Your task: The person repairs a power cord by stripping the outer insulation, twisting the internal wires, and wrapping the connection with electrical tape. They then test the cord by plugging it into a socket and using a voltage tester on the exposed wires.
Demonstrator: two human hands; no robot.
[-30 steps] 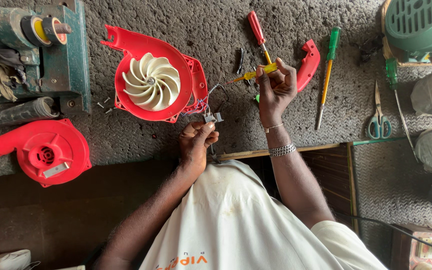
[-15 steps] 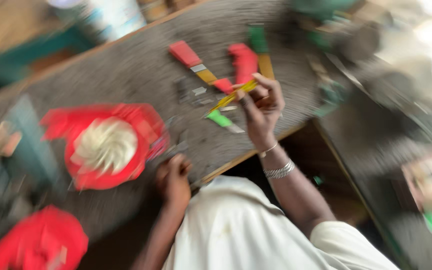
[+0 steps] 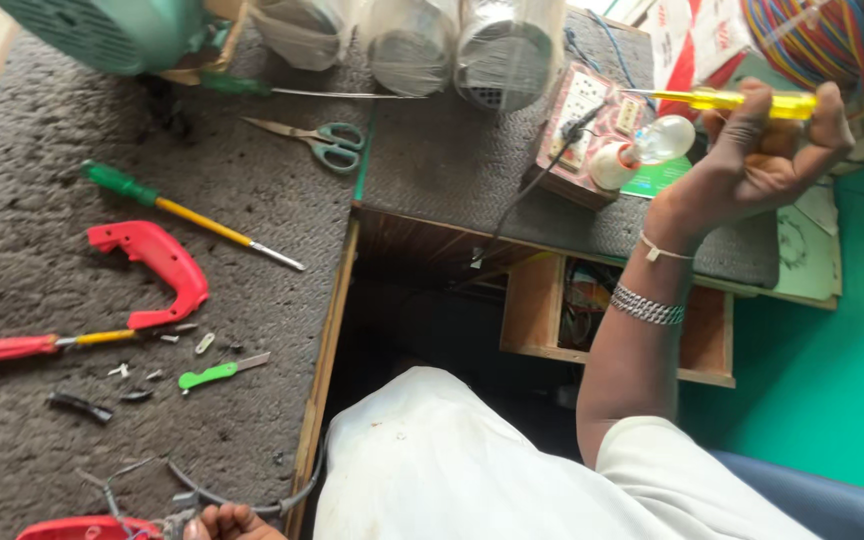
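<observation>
Grey carpeted bench (image 3: pixel 72 250) — right hand (image 3: pixel 762 165) grips yellow screwdriver (image 3: pixel 742 101); left hand (image 3: pixel 227 523) pinches wires (image 3: pixel 142 480).

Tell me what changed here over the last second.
The right hand lifted the yellow screwdriver off the grey work mat and carried it right, over to the tester box with a bulb. The view swung right with it. The left hand stayed low by the wires at the red blower housing. The other tools lie where they were.
</observation>
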